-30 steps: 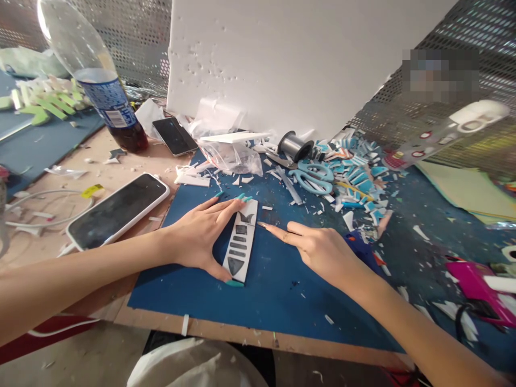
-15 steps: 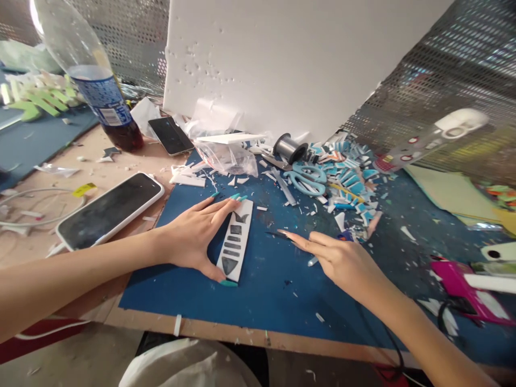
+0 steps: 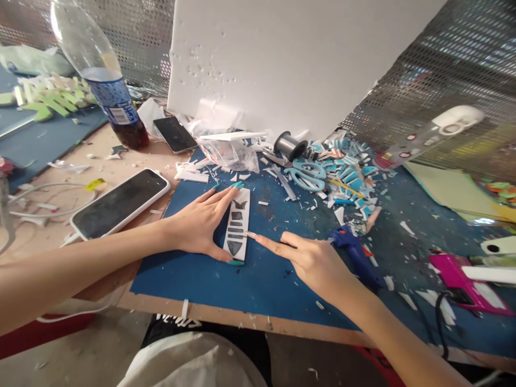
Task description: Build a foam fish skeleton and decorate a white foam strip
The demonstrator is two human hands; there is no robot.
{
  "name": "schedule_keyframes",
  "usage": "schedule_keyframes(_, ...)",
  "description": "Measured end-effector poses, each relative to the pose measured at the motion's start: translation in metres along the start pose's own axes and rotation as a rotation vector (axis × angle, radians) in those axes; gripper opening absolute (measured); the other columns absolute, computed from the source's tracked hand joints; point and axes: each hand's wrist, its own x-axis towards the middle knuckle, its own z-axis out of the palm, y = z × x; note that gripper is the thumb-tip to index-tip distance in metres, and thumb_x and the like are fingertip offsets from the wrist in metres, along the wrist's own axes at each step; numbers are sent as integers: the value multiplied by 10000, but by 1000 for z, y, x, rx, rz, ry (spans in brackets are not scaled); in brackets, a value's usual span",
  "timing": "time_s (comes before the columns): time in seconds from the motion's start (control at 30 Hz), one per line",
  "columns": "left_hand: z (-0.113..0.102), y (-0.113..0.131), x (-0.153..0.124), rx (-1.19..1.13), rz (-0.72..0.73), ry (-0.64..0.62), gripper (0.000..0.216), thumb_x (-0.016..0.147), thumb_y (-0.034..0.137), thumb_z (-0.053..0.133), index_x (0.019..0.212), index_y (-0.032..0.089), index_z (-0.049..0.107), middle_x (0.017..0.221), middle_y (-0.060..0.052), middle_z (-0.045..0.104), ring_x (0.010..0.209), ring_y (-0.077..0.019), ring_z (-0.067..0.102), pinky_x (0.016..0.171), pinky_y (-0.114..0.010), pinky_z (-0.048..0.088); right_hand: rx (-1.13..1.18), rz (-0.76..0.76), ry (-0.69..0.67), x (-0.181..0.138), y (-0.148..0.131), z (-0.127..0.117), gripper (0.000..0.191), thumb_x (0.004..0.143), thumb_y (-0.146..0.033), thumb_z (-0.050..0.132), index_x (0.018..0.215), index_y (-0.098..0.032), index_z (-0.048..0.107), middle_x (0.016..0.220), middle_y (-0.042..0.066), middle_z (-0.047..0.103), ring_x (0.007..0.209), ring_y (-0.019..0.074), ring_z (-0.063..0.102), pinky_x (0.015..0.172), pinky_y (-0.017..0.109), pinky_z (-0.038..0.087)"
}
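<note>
A narrow white foam strip (image 3: 237, 224) with dark cut-out shapes lies on the blue cutting mat (image 3: 258, 279). My left hand (image 3: 201, 220) rests flat beside it, fingers stretched along its left edge and thumb at its lower end. My right hand (image 3: 310, 260) points with its forefinger, the nail tip touching the strip's right edge; the other fingers are loosely curled and hold nothing. A blue glue gun (image 3: 355, 247) lies just right of my right hand.
Teal scissors (image 3: 306, 176), a wire spool (image 3: 288, 145) and a heap of blue-white foam scraps (image 3: 349, 172) lie behind. A big white foam board (image 3: 290, 59) leans at the back. Two phones (image 3: 121, 204) (image 3: 175, 134), a bottle (image 3: 108, 91) stand left; a pink tool (image 3: 467, 279) right.
My right hand has moved left, from hovering over the mat to touching the strip's right edge with its forefinger. The glue gun is now uncovered. My left hand stays on the strip.
</note>
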Motion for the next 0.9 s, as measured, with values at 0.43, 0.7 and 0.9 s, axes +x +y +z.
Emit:
schedule_keyframes(0.43, 1, -2, 0, -13, 15, 8, 1261, 617, 790, 533, 1470, 66, -51, 1536, -227, 158, 1422, -340, 184, 1153, -447, 101, -16, -49, -33, 12, -8, 8, 764, 770, 68, 345, 1392, -369, 406, 730, -30, 563, 506, 69, 457, 460, 168, 316)
schedule_keyframes(0.7, 1, -2, 1, -30, 5, 15, 1283, 594, 813, 529, 1469, 76, -53, 1526, -235, 189, 1416, -344, 205, 1146, -462, 114, 11, -52, -71, 13, -9, 5, 804, 725, 79, 347, 1398, -358, 404, 739, -30, 584, 468, 63, 428, 439, 186, 278)
schedule_keyframes(0.9, 2, 1, 1, -8, 8, 6, 1284, 601, 825, 505, 1466, 56, -50, 1525, -240, 187, 1425, -333, 183, 1153, -450, 94, 18, -53, -101, 16, -10, 4, 775, 722, 80, 358, 1354, -355, 473, 824, -20, 621, 463, 58, 429, 434, 211, 263)
